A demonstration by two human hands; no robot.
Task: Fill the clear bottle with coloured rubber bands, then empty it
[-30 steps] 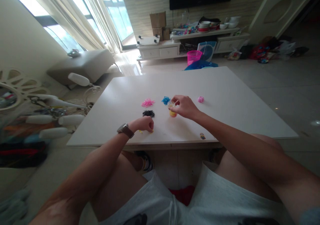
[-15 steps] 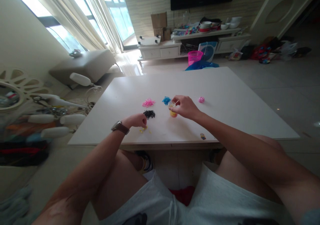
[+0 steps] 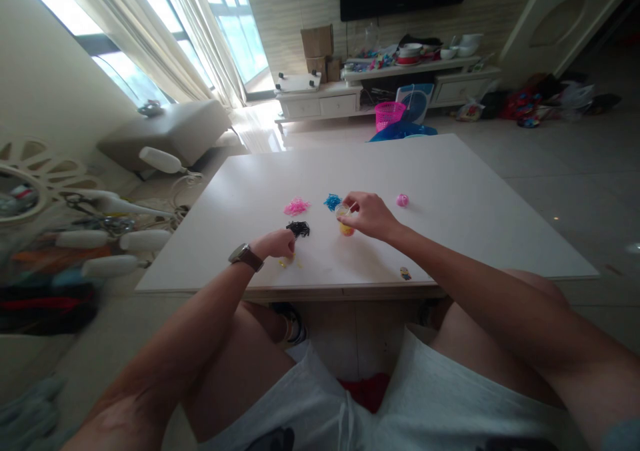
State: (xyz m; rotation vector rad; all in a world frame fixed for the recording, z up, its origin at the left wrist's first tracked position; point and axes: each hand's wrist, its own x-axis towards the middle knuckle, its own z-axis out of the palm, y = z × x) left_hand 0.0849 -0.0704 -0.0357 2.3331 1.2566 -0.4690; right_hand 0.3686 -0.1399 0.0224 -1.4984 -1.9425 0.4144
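Observation:
My right hand (image 3: 369, 213) grips a small clear jar (image 3: 344, 219) by its top; yellow and reddish bits show in its lower part. With fingers pinched together, my left hand (image 3: 278, 244) is down at the small yellow bands (image 3: 284, 263) near the table's front edge. Whatever its fingertips hold is too small to make out. Just beyond that hand lies a heap of black bands (image 3: 299, 229). Farther back is a pink heap of bands (image 3: 297, 206), and a blue heap of bands (image 3: 332, 202) sits right behind the jar.
On the white table (image 3: 480, 224), a round pink object (image 3: 403, 200) lies right of the jar. A small yellow-and-blue cartoon figure (image 3: 405, 273) is near the front edge. Past the table stand a pink basket (image 3: 389, 114) and a low white cabinet (image 3: 320, 104).
My left hand has shifted very slightly to the right over the yellow bands, its wrist turning a little. My right hand and the jar have stayed in place.

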